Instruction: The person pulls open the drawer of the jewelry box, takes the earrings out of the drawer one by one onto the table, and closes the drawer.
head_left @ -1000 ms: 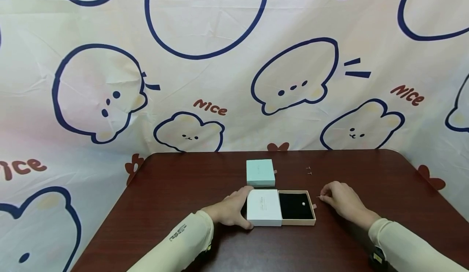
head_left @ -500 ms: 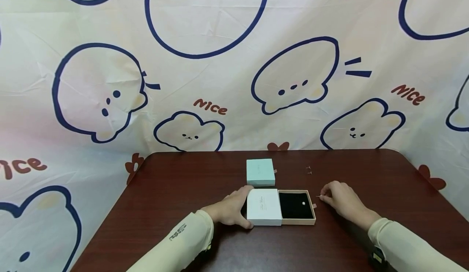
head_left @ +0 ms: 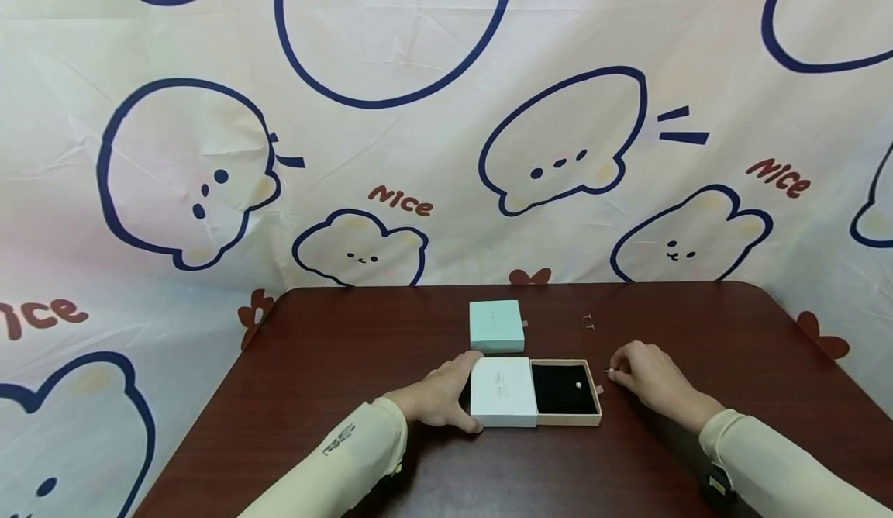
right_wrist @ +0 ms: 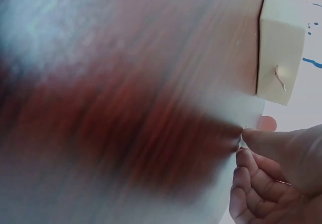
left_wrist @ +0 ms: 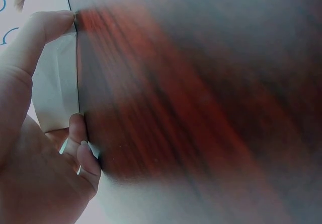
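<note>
My left hand [head_left: 439,394] holds the closed end of a white jewellery box [head_left: 504,386], thumb at the near corner and fingers at the far one. Out of the box's right side extends its drawer [head_left: 568,421], lined in black, with one small pearl [head_left: 578,385] on the lining. Just right of the drawer's pull tab [head_left: 599,390], my right hand [head_left: 652,378] pinches a tiny stud earring [head_left: 607,371] between thumb and forefinger, low over the table. In the right wrist view the fingertips [right_wrist: 246,133] mostly hide it. The left wrist view shows the thumb against the box side [left_wrist: 55,68].
Behind the white box stands a closed mint-green box [head_left: 496,326] with a small tab on its right. Two tiny T-shaped pins [head_left: 589,322] lie farther back on the dark wood table [head_left: 349,332]. A printed cloth [head_left: 446,153] hangs behind the table.
Both hands and the boxes hold their places. The pinched earring shows slightly more at the right fingertips. The head view has shifted very slightly.
</note>
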Demonstrator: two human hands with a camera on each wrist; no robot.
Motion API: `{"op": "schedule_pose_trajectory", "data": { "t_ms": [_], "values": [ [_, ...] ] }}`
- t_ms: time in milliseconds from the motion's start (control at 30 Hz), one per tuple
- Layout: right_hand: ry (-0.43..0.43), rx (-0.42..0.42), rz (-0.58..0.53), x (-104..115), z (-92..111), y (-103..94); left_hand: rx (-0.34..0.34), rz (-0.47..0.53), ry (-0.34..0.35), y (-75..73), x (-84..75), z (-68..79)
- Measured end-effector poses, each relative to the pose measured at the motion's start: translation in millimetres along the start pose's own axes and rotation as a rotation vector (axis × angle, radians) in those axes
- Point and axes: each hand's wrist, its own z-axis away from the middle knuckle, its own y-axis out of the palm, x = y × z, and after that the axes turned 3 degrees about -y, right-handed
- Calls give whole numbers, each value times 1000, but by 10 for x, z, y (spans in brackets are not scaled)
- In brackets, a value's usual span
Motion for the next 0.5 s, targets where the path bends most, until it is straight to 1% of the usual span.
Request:
{"op": "schedule_pose_trajectory", "data": {
  "t_ms": [500],
  "values": [
    [-1, 18, 5, 10, -15, -2, -1, 3, -5, 0, 19, -11]
  ]
}}
